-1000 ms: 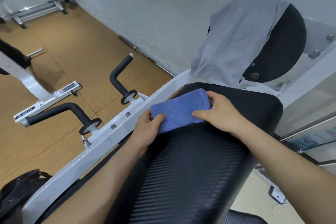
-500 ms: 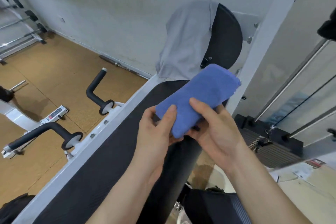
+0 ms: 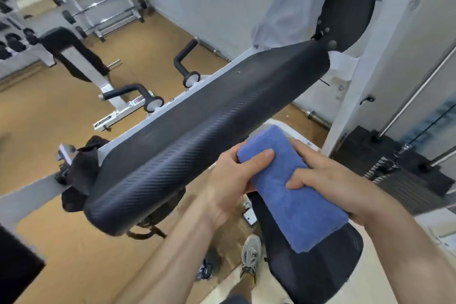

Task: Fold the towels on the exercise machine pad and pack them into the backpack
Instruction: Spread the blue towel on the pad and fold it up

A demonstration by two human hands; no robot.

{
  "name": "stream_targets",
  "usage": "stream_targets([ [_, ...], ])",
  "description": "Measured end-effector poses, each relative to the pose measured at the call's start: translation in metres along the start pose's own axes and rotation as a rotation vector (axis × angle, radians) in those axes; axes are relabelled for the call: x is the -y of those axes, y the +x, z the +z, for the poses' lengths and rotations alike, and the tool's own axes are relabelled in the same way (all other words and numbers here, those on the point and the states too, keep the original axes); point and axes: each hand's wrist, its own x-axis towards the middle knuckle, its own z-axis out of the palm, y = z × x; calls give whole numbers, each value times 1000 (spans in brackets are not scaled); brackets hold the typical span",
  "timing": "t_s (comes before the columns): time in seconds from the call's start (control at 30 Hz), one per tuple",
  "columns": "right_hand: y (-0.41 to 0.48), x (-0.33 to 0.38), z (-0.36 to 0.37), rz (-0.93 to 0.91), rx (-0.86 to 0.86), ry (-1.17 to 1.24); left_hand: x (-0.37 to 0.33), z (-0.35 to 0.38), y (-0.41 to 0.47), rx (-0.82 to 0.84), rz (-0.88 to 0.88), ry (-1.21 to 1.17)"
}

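Observation:
A folded blue towel (image 3: 293,195) is held in the air to the right of the long black machine pad (image 3: 209,118), off its surface. My left hand (image 3: 234,180) grips its near-left edge, thumb on top. My right hand (image 3: 325,180) holds its right side with the thumb pressing into the cloth. A grey towel (image 3: 291,0) hangs over the round black pad (image 3: 350,0) at the top. A black backpack (image 3: 79,173) sits bunched at the pad's left end, partly hidden behind the pad.
A black mesh seat (image 3: 313,264) lies below the towel. My shoe (image 3: 250,256) stands on the brown floor. The white frame post (image 3: 365,86) rises on the right beside a weight stack (image 3: 404,168). Black handles (image 3: 182,61) and weight racks (image 3: 93,0) stand left.
The blue towel has left the pad and come down and to the right in both hands. My view has swung so the whole pad now lies to the left.

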Motion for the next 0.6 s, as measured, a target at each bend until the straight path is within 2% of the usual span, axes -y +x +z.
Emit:
stream_targets([
  [0.1, -12, -10, 26, 72, 114, 31, 25, -12, -38, -195, -41, -90],
  [0.23, -24, -9, 65, 136, 414, -12, 50, -38, -87, -418, -8, -121],
  [0.33, -26, -4, 100, 161, 468, -52, 71, -57, -125, -537, -28, -146],
  [0.43, -29, -1, 142, 135, 423, -6, 90, -79, -162, -579, 29, -163],
  [0.53, -32, -4, 188, 193, 494, 170, 107, -115, -202, -621, 169, -53],
  [0.6, -44, -2, 226, 260, 492, 345, 116, -150, -236, -507, 234, 33],
])
